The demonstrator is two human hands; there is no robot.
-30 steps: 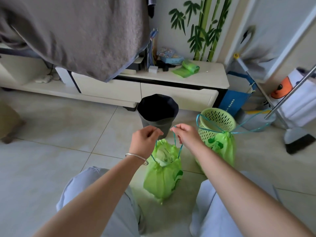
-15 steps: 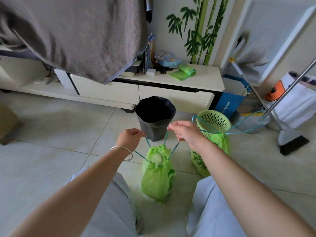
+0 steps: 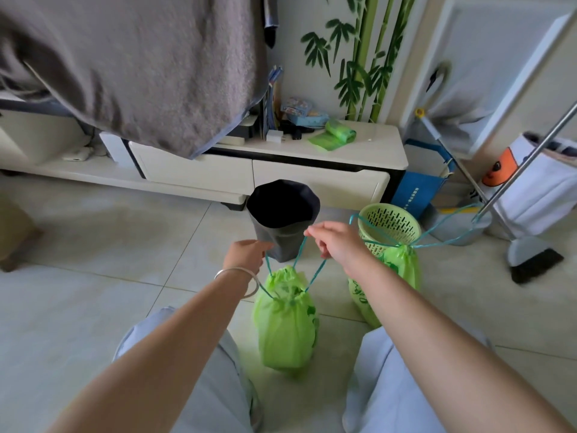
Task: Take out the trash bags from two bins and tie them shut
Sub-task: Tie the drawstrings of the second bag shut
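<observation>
My left hand [image 3: 246,256] and right hand [image 3: 335,242] each pinch a drawstring [image 3: 315,273], cinching the soft, light green bag [image 3: 285,326]; those cords look like the best hold.

A long cream TV cabinet [image 3: 312,170] runs along the wall. Draped over its left end, a grey blanket [image 3: 140,64] hangs low. On the cabinet's top, toward the right, lies a roll of green bags [image 3: 335,135], with a small patterned box [image 3: 296,106] just behind it. Bamboo decals [image 3: 359,57] climb the wall above the cabinet. Right of the cabinet stands a blue dustpan [image 3: 418,189], and further right, a broom [image 3: 535,260] rests on the tiles.
</observation>
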